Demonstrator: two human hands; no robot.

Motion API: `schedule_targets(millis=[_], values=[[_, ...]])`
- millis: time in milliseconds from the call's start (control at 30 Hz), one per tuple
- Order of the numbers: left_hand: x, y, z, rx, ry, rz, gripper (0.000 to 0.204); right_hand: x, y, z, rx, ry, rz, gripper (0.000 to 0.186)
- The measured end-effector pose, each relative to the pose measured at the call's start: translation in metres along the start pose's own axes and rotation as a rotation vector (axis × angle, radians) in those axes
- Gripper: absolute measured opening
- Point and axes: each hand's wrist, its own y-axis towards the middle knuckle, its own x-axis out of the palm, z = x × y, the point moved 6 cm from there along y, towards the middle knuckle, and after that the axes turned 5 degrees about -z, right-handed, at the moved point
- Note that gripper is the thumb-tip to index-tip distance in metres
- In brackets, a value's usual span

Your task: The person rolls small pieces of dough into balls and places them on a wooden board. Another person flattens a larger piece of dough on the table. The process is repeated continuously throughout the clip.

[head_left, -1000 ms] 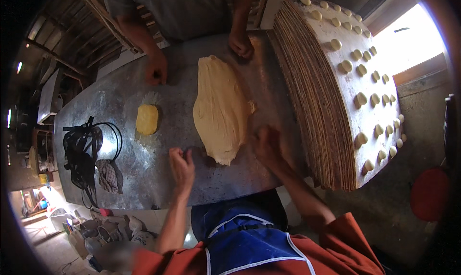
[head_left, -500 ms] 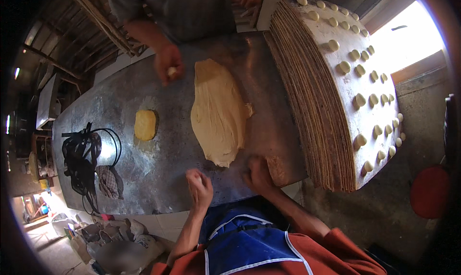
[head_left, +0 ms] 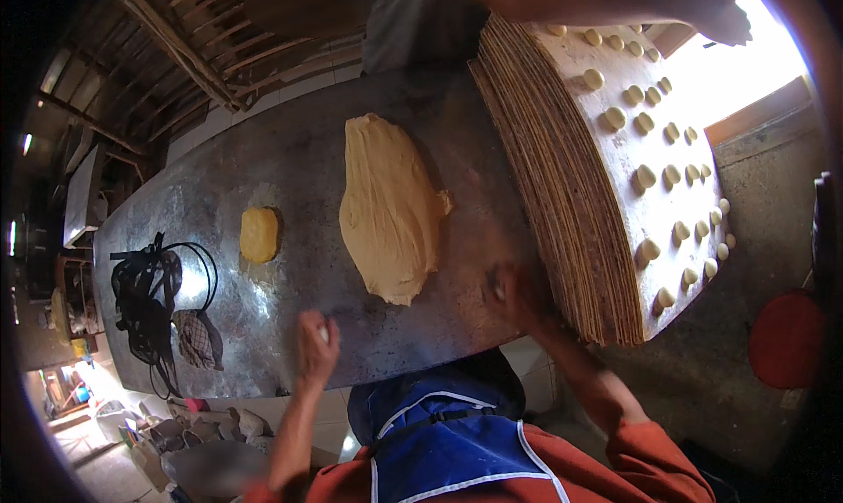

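Observation:
A large smooth slab of pale dough [head_left: 391, 213] lies on the dark metal table in front of me. Left of its near end, my left hand [head_left: 316, 349] is closed round a small piece of dough [head_left: 324, 334], whose pale edge shows between the fingers. My right hand [head_left: 522, 301] rests low over the table, right of the slab, blurred by motion. Its fingers curl about a small pale lump that looks like dough too. On the left, a yellow block of fat [head_left: 259, 235] sits on a greasy patch.
At the right stands a tall stack of thin boards [head_left: 562, 187], its top board bearing several dough balls [head_left: 645, 176]. Another person's arm [head_left: 606, 3] reaches across the stack's far end. Black straps and cords [head_left: 149, 292] and a checked cloth [head_left: 198, 338] lie at the table's left.
My hands have moved apart, left hand leftward and right hand rightward. Pale dough now shows in both. The other person's hand has left the table's far side; an arm now extends over the boards.

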Motion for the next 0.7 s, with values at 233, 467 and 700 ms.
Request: schedule_targets(millis=[233,467,700], values=[[0.034,-0.023,0.049,-0.018,0.07,0.196,0.03,0.059,-0.015,-0.025,0.215,-0.06,-0.073,0.021],[0.012,-0.01,-0.004,-0.153,0.068,0.12,0.02,0.035,0.028,-0.003,0.263,-0.156,0.1,0.019],[0.009,-0.038,-0.039,-0.066,0.209,-0.004,0.05,0.018,-0.033,-0.008,0.027,-0.299,0.15,0.023]])
